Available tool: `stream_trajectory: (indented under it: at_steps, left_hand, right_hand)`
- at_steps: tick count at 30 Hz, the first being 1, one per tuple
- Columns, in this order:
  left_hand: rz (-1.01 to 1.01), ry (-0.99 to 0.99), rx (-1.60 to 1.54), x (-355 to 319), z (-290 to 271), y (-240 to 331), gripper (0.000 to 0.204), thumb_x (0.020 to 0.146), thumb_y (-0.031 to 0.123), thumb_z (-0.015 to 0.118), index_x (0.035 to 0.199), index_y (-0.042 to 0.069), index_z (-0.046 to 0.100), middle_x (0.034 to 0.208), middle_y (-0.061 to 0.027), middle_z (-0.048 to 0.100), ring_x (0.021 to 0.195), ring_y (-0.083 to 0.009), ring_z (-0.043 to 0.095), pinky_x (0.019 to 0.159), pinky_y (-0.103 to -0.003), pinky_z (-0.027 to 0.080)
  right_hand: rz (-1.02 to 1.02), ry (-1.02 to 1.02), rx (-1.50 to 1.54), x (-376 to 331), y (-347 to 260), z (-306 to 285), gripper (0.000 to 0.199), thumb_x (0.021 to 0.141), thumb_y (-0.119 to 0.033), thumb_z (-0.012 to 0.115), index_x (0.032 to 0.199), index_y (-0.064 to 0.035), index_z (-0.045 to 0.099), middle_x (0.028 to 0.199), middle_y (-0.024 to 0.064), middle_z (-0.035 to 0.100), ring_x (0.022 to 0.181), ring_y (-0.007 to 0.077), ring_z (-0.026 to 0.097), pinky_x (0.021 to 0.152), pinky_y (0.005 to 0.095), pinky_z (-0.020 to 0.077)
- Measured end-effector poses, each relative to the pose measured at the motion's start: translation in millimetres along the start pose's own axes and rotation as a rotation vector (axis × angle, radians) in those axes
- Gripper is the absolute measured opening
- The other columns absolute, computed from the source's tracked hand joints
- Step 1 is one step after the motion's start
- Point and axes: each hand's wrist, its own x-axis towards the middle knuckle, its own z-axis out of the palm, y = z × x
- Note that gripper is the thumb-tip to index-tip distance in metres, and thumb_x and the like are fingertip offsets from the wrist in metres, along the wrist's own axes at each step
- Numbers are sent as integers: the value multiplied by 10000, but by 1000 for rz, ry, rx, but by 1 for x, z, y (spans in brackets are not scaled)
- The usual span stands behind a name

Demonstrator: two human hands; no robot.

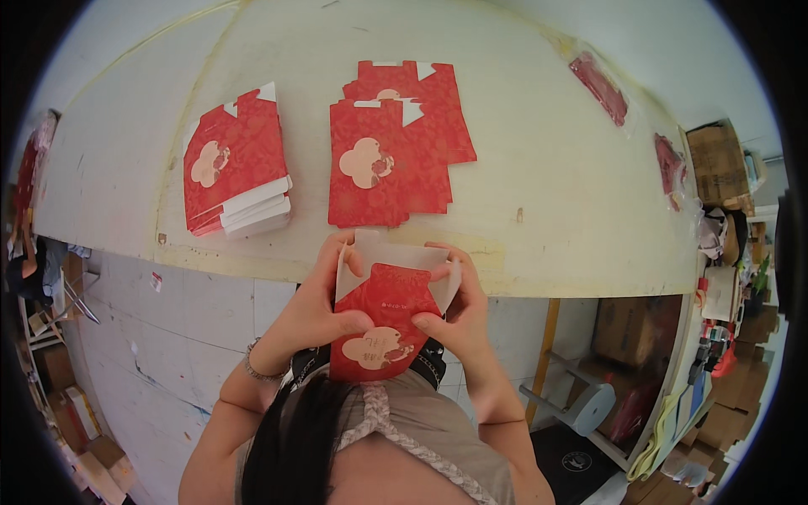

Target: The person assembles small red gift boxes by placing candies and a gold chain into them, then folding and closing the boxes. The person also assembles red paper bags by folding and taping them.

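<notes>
Close in front of me, at the table's near edge, I hold a red cardboard box (pixel 379 299) with a pale flower-shaped patch and a white inside. Its top end is open, with white flaps standing out. My left hand (pixel 332 290) grips its left side, thumb on the printed face. On the other side my right hand (pixel 459 303) grips it too, thumb pressed on the front and fingers behind the flap. Just beyond lie flat red box blanks (pixel 387 168) in overlapping layers. To the left is a stack of similar red boxes (pixel 236 164) with white edges.
The pale table (pixel 539 185) spreads out ahead. Red items in clear plastic (pixel 599 88) lie near its far right edge. A stool (pixel 581 408) stands below on the right, near cardboard boxes (pixel 627 337). Crowded shelves line the right side, and more goods stand at the left.
</notes>
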Motion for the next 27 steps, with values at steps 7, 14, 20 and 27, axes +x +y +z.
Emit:
stream_trajectory:
  at_steps: [7, 14, 20, 27]
  left_hand:
    - [-102, 149, -419, -11, 10, -37, 410, 786, 305, 747, 954, 98, 436, 1246, -69, 440, 1158, -144, 417, 996, -295, 327]
    - [-20, 124, -298, -19, 8, -47, 413, 756, 248, 772, 950, 99, 440, 1090, -50, 512, 1177, -193, 458, 1008, -348, 351]
    - [-28, 93, -414, -31, 8, -64, 510, 737, 324, 792, 1024, 88, 443, 962, -27, 502, 991, -152, 496, 905, -306, 387]
    - [-83, 131, -563, -36, 8, -55, 470, 889, 318, 633, 1225, 56, 436, 836, 3, 538, 831, -91, 514, 785, -233, 414]
  right_hand:
    - [-57, 116, -14, -31, 29, 18, 453, 672, -62, 779, 1045, -15, 526, 1270, 156, 458, 1240, 316, 453, 992, 410, 391]
    - [-38, 192, 283, -42, 23, 31, 411, 687, -28, 759, 1021, -39, 519, 1129, 131, 536, 1250, 324, 447, 1010, 420, 367]
    - [69, 185, 376, -56, 30, 32, 341, 711, -4, 725, 982, -29, 518, 1018, 101, 535, 933, 181, 515, 921, 350, 416]
    - [414, 187, 771, -50, 32, 24, 175, 900, -158, 592, 964, 2, 559, 952, 82, 576, 888, 122, 524, 832, 276, 444]
